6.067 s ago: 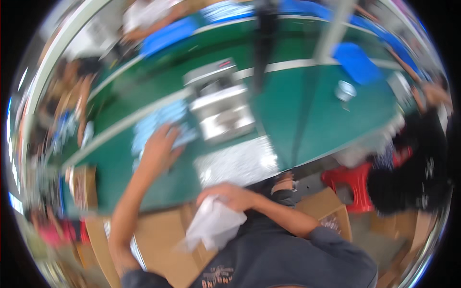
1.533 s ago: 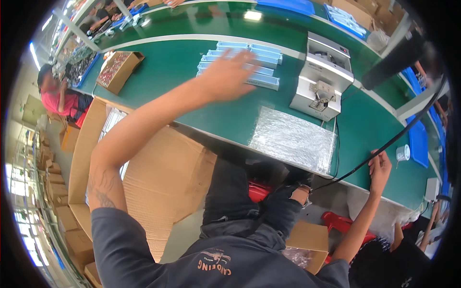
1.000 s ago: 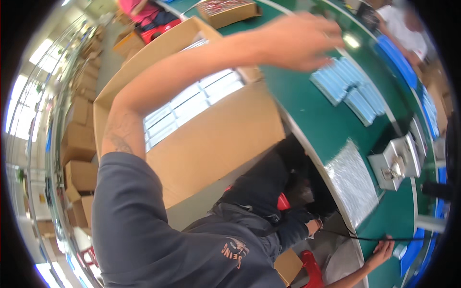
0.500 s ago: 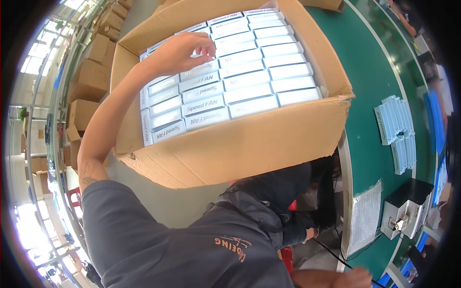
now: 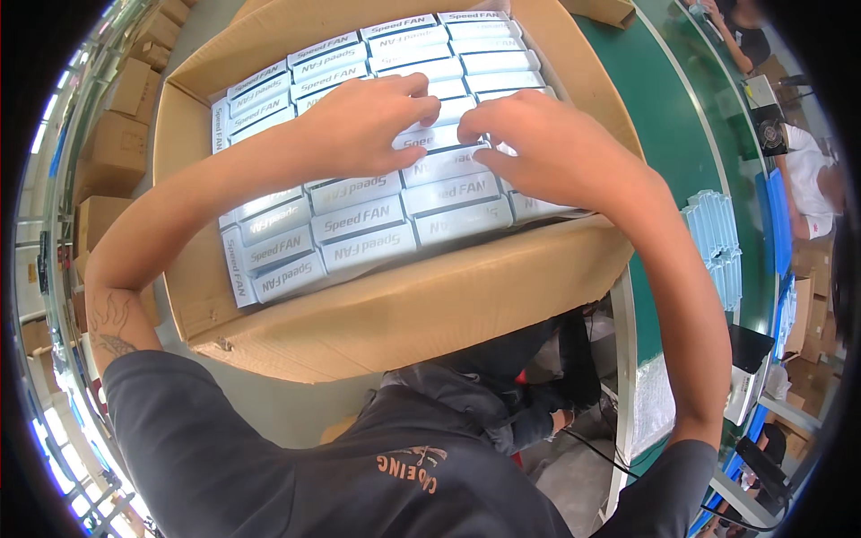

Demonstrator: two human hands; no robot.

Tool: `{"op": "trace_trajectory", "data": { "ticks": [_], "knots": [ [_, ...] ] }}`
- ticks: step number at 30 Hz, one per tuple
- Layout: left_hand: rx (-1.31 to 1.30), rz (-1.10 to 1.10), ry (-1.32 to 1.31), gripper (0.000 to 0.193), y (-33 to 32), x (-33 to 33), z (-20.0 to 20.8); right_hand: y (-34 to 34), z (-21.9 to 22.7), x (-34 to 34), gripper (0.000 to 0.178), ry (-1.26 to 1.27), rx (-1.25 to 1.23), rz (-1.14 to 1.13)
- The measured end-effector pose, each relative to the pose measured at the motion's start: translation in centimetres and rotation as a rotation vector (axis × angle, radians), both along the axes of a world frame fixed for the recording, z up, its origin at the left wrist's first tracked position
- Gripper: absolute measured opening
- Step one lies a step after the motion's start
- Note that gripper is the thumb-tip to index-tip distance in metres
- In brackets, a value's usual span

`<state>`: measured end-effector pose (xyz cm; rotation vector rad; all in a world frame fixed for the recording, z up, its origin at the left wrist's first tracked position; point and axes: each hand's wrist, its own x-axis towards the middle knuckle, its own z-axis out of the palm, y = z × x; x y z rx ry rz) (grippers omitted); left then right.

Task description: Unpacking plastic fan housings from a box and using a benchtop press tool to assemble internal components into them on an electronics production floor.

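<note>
Upper centre | left hand (image 5: 363, 125), right hand (image 5: 547, 143): fingers half-curled, couldn't tell any grip | tight packing meant tugging could scuff white boxes (image 5: 368, 253)

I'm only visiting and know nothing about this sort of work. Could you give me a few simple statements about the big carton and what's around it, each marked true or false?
1. The left grip and right grip are both over the carton. True.
2. The small boxes in the carton are bright red. False: the small boxes are whitish.
3. The carton is open at the top. True.
4. The light blue pieces lie inside the carton. False: the light blue pieces lie on the green table, to its right.
5. The person wears a dark top. True.
</note>
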<state>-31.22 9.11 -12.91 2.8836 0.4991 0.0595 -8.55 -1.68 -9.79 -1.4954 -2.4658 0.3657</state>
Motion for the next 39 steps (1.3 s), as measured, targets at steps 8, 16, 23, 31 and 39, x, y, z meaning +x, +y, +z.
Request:
{"op": "trace_trajectory", "data": {
  "ticks": [8, 16, 23, 31, 39],
  "knots": [
    [0.092, 0.060, -0.013, 0.046, 0.3, -0.4, -1.0, 0.7, -2.2, -0.5, 0.011, 0.013, -0.080, -0.005],
    [0.025, 0.148, 0.004, 0.052, 0.4, -0.2, -0.9, 0.9, -1.2, -0.8, 0.008, -0.023, -0.180, 0.052],
    [-0.017, 0.169, -0.040, 0.040, 0.6, 0.1, -0.3, 1.6, -0.7, -0.3, 0.010, 0.000, -0.150, 0.017],
    [-0.082, 0.132, -0.023, 0.026, 3.5, 0.1, -0.8, 0.7, -0.7, -0.4, 0.013, -0.007, -0.147, 0.030],
    [0.108, 0.170, -0.047, 0.044, 6.2, 0.6, -1.7, 0.1, 0.0, -0.7, 0.022, -0.034, -0.236, 0.089]
  ]
}}
